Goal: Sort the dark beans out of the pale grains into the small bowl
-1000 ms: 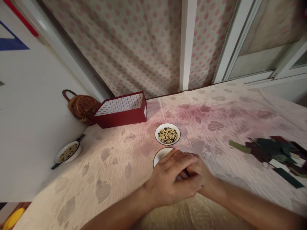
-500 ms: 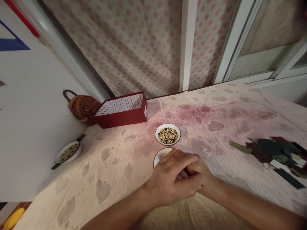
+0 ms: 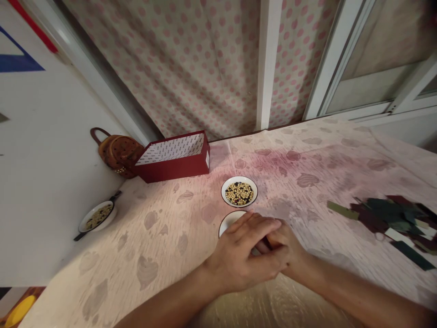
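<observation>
Red cardboard box [image 3: 174, 168] sat open at the table's back edge, brown perforated bag [image 3: 119, 152] just left of it. White long-handled pan [image 3: 89, 217] held mixed seeds at the left edge. Dark green and maroon strips [image 3: 385, 218] lay piled right. Polka-dot sheet [image 3: 170, 68] hung behind.

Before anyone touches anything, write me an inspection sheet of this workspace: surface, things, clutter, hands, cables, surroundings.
Surface: pink-stained leaf-print cloth.
Things: white bowl of mixed beans; white dish, partly under the hands.
Clutter: open red box; dark green and maroon strips; small white pan of seeds.
Hands: left hand over right hand, clasped above the dish; any hold is hidden.
Cables: nothing seen.
Surroundings: polka-dot curtain; white door frame.
</observation>
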`<state>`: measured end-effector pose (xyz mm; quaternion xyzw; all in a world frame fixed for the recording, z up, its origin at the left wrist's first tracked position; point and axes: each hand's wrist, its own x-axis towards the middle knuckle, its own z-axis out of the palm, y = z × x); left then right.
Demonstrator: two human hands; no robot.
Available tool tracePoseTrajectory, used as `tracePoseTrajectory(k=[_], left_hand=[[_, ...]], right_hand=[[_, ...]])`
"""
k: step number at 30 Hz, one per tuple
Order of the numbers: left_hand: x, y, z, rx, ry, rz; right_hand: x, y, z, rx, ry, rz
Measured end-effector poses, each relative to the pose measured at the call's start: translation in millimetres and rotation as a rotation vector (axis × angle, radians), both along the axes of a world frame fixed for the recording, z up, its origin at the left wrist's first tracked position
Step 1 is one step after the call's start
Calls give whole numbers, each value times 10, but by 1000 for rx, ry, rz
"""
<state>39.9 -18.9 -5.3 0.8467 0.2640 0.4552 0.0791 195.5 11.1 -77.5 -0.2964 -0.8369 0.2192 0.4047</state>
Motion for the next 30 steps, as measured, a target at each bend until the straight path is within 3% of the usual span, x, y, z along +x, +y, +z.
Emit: tracePoseTrajectory(k=[7,12,14,16,19,22,26,30], left_hand=[[57,-2,-22,-9,-77,5],[-9,-36,-27,52,-24,-30],[-90,-34,-11,132,20,-46],[-188,1,-2,164,10,24],[-312,122,-38,45,-107,236],[-365,269,-132,-92,-197,371],[-365,366,-243,-186,-230,381],[-364,366,-270,-201,-222,350]], right_hand=[[-43,-35,31,-50,33,-3],[-59,-56,222,-16,53,17],[-58,-85,314,1,107,-36],[-51,-110,401,-53,123,-99],[-32,-92,489,-226,159,-151],[-15,0,504,-454,331,-218],[-9,116,482,-739,541,-200],[-18,125,503,-883,638,-172]])
